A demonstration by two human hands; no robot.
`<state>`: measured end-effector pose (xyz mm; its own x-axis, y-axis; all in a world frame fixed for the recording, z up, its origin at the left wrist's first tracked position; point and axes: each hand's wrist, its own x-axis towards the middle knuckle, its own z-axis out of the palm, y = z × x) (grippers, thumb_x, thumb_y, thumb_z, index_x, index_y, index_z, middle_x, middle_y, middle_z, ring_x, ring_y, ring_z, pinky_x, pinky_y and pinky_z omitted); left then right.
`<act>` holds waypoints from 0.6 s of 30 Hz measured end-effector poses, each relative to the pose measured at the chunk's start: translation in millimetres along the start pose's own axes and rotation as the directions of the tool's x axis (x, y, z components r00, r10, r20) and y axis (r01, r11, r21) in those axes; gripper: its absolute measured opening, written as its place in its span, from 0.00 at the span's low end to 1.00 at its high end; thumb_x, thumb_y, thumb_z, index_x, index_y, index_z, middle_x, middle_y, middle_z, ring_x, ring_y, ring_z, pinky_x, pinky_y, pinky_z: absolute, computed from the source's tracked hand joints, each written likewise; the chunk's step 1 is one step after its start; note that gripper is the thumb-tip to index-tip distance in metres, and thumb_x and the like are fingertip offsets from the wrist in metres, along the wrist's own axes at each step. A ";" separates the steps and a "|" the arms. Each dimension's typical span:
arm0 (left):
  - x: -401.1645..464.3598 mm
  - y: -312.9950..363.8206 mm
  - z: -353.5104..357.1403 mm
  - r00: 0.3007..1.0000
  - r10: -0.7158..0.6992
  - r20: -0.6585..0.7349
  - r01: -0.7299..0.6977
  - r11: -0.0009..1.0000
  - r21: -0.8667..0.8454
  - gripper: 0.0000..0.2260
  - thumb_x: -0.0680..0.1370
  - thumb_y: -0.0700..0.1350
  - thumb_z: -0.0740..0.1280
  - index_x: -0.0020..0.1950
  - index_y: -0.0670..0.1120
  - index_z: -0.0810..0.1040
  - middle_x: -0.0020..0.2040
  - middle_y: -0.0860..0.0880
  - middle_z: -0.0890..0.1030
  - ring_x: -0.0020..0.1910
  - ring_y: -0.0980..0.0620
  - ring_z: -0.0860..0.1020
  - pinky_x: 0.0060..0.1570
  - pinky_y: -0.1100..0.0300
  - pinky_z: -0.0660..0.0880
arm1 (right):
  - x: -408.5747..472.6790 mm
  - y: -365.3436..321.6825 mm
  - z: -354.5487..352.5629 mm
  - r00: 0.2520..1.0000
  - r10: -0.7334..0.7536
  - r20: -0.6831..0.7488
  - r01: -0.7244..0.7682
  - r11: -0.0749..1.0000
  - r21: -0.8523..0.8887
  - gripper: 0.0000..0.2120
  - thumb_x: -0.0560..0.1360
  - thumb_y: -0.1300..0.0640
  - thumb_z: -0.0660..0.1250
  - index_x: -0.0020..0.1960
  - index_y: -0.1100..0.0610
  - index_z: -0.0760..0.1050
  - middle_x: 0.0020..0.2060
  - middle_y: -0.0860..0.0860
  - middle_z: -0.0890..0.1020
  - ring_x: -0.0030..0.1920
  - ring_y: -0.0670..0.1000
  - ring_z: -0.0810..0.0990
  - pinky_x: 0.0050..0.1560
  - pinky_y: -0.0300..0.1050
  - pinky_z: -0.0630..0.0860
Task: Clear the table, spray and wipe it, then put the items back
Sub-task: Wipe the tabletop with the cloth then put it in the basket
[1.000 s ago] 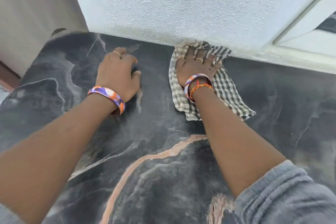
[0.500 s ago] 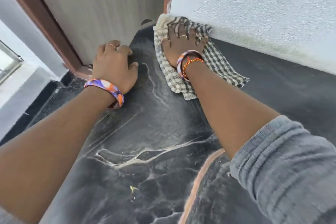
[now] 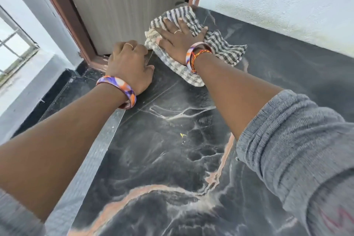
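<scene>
Over the last second the cloth (image 3: 193, 44) has been swept leftward along the wall into the table's (image 3: 172, 159) eleven o'clock corner under the flat, spread fingers (image 3: 168, 23) of the right hand (image 3: 178, 42), while the left hand (image 3: 128, 67), loosely curled and holding nothing, braces at the edge, so wiping appears well advanced.

No readable text, label, brand, number or sign appears anywhere in the frame. The only mark near to lettering is a red zigzag line on the grey sleeve (image 3: 298, 159) at the lower right of the frame (too blurred and cut off by the edge to read as any letter).
</scene>
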<state>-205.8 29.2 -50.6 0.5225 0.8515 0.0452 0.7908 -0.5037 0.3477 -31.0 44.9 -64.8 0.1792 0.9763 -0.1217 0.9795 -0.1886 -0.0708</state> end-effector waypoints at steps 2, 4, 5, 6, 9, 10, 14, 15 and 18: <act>-15.5 -1.1 -5.7 1.000 0.006 0.013 -0.007 1.000 0.010 0.19 0.75 0.47 0.63 0.64 0.41 0.70 0.69 0.40 0.68 0.70 0.39 0.61 0.69 0.46 0.58 | -20.2 -16.3 4.4 1.000 -0.027 0.000 0.027 1.000 0.009 0.22 0.79 0.41 0.44 0.73 0.36 0.50 0.76 0.41 0.47 0.77 0.52 0.42 0.61 0.80 0.36; -33.1 -0.8 -11.7 1.000 0.011 0.025 -0.011 1.000 0.018 0.20 0.74 0.46 0.63 0.64 0.41 0.70 0.69 0.41 0.68 0.70 0.39 0.61 0.69 0.45 0.59 | -44.1 -32.5 9.9 0.999 -0.054 -0.004 0.054 0.998 0.011 0.22 0.79 0.41 0.43 0.73 0.35 0.50 0.76 0.42 0.48 0.77 0.53 0.42 0.61 0.80 0.36; -41.7 -0.1 -14.4 0.999 0.012 0.030 -0.013 1.000 0.020 0.20 0.74 0.46 0.63 0.65 0.41 0.69 0.69 0.41 0.68 0.70 0.38 0.61 0.68 0.45 0.59 | -56.8 -39.7 12.2 0.998 -0.062 -0.006 0.062 0.998 0.008 0.22 0.79 0.40 0.42 0.73 0.36 0.50 0.76 0.42 0.48 0.77 0.53 0.42 0.60 0.80 0.36; -48.7 0.9 -16.2 0.999 0.017 0.037 -0.017 1.000 0.023 0.20 0.74 0.46 0.63 0.65 0.42 0.69 0.69 0.41 0.68 0.69 0.38 0.61 0.68 0.45 0.59 | -68.1 -45.9 15.3 0.998 -0.065 -0.007 0.065 0.998 0.001 0.23 0.79 0.39 0.41 0.73 0.36 0.49 0.76 0.42 0.48 0.77 0.54 0.42 0.60 0.80 0.36; -72.4 9.2 -20.8 0.998 0.030 0.058 -0.032 0.999 0.041 0.20 0.74 0.46 0.63 0.65 0.42 0.69 0.69 0.40 0.68 0.70 0.38 0.60 0.69 0.44 0.59 | -105.4 -51.8 24.1 0.999 -0.041 -0.012 0.040 0.997 -0.062 0.24 0.78 0.39 0.39 0.74 0.36 0.46 0.76 0.42 0.47 0.77 0.53 0.42 0.56 0.80 0.31; -80.4 13.9 -21.4 0.998 0.030 0.064 -0.033 0.999 0.038 0.20 0.74 0.46 0.62 0.66 0.42 0.69 0.69 0.40 0.68 0.70 0.39 0.59 0.69 0.44 0.58 | -117.0 -47.7 25.4 1.000 -0.015 -0.017 0.014 0.996 -0.084 0.24 0.78 0.38 0.39 0.73 0.36 0.45 0.76 0.42 0.47 0.77 0.53 0.42 0.54 0.80 0.28; -115.1 37.4 -18.7 0.993 0.082 0.089 -0.086 0.996 0.038 0.21 0.75 0.47 0.63 0.66 0.43 0.69 0.72 0.41 0.64 0.72 0.40 0.57 0.69 0.44 0.58 | -164.3 -10.4 28.4 0.979 0.204 -0.018 -0.205 0.978 -0.032 0.24 0.77 0.36 0.40 0.72 0.33 0.44 0.76 0.40 0.45 0.77 0.53 0.41 0.52 0.81 0.28; -123.6 43.5 -17.3 0.991 0.091 0.093 -0.095 0.995 0.038 0.20 0.75 0.47 0.63 0.66 0.43 0.69 0.72 0.41 0.64 0.72 0.40 0.57 0.69 0.44 0.58 | -178.0 2.2 29.2 0.961 0.277 -0.016 -0.277 0.961 0.000 0.24 0.76 0.36 0.41 0.72 0.33 0.43 0.76 0.40 0.45 0.77 0.52 0.41 0.53 0.81 0.30; -150.6 64.5 -11.7 0.987 0.121 0.105 -0.124 0.992 0.022 0.20 0.75 0.48 0.63 0.66 0.43 0.69 0.73 0.42 0.63 0.72 0.42 0.56 0.68 0.45 0.60 | -229.8 42.3 32.5 0.864 0.504 -0.006 -0.502 0.861 0.089 0.25 0.76 0.36 0.42 0.72 0.33 0.43 0.76 0.39 0.44 0.77 0.52 0.41 0.54 0.82 0.33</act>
<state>-237.2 -129.8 -24.0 0.6450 0.7641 -0.0118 0.7266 -0.6085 0.3189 -33.7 -190.9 -72.0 0.6490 0.7488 -0.1346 0.7448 -0.6615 -0.0881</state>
